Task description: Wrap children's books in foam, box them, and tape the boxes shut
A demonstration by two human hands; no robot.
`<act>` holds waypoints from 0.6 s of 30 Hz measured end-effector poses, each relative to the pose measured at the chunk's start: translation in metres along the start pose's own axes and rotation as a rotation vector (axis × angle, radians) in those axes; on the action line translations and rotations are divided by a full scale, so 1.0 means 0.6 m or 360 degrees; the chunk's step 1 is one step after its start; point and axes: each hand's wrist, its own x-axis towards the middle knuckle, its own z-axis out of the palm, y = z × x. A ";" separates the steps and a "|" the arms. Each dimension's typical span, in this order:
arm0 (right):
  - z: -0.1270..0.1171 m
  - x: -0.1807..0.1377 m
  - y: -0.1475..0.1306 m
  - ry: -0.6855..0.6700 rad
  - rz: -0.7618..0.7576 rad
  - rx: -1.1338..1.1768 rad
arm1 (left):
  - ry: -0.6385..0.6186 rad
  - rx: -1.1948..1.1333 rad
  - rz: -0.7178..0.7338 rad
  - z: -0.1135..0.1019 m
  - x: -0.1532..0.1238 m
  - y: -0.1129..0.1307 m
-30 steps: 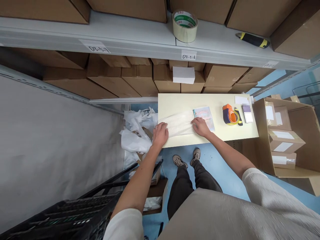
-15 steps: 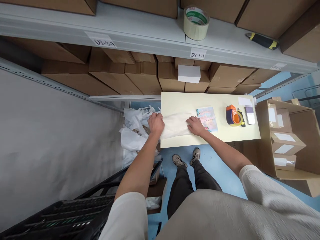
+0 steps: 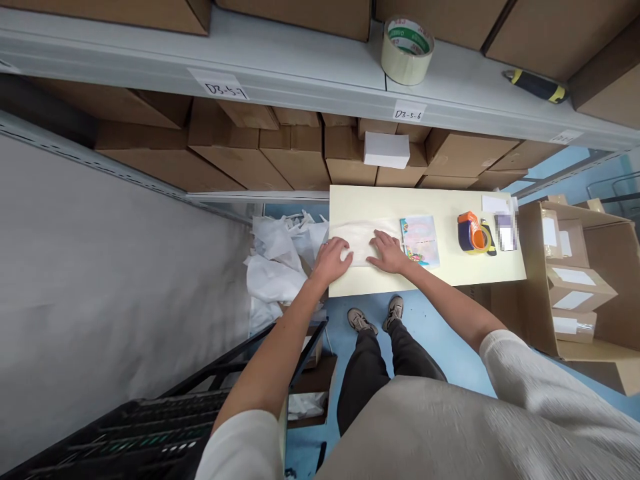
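A sheet of white wrapping paper lies folded on the left part of a pale yellow table. My left hand rests on its left end at the table's corner, fingers flat. My right hand presses flat on the paper's right part, fingers stretched toward the left. Just right of that hand lies a small colourful booklet, touching the paper's right edge.
An orange and blue tape dispenser and small cards sit further right. Crumpled white paper fills a bin left of the table. An open carton stands right. A tape roll and a knife lie on the shelf.
My left hand moved from the paper's far left end inward and now lies flat; the paper looks shorter, folded in toward the booklet. My right hand stayed on it.
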 end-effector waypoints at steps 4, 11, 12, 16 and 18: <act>-0.005 -0.015 0.005 -0.0155 -0.0140 -0.0006 | -0.0212 0.0090 0.0134 0.003 -0.046 -0.013; -0.011 -0.009 0.003 -0.0140 -0.0082 0.0015 | -0.0139 0.0018 -0.0042 0.004 -0.040 -0.019; -0.012 -0.009 -0.001 -0.0155 -0.0075 -0.0021 | -0.0137 0.0038 -0.0074 0.006 -0.037 -0.016; -0.010 -0.014 -0.022 -0.0248 -0.0037 -0.0200 | -0.0138 0.0120 -0.0223 0.014 -0.026 -0.001; -0.005 -0.016 -0.033 -0.0253 -0.0004 -0.0273 | -0.0136 0.0146 -0.0273 0.015 -0.022 0.004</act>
